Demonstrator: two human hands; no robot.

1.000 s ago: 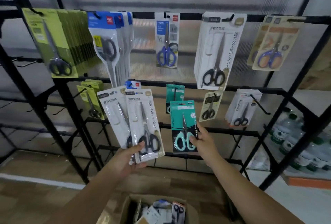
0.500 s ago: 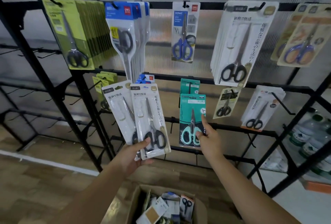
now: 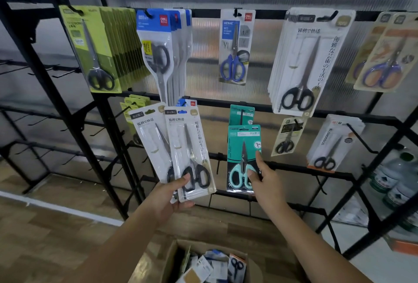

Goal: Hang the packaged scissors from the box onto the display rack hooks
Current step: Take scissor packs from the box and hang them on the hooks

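Note:
My left hand (image 3: 168,199) grips two white packs of black-handled scissors (image 3: 181,147) by their lower ends, fanned out in front of the black display rack (image 3: 226,102). My right hand (image 3: 263,177) touches the lower right of a teal pack of mint-handled scissors (image 3: 243,158), thumb on its front and forefinger up its right edge. That pack sits in front of another teal pack (image 3: 242,114) on a middle-row hook. The open cardboard box (image 3: 172,257) with several more packs stands on the floor below my arms.
The top row carries green packs (image 3: 99,49), blue-topped packs (image 3: 162,51), one blue-handled pack (image 3: 235,47), a white stack (image 3: 303,61) and tan packs (image 3: 384,56). Smaller packs (image 3: 287,137) hang right of the teal one. Bare hooks (image 3: 362,137) stick out. Water bottles (image 3: 393,178) stand at the right.
My view has moved closer to the rack. My right hand has slid slightly up the teal pack's right edge. My left hand still holds the two white packs.

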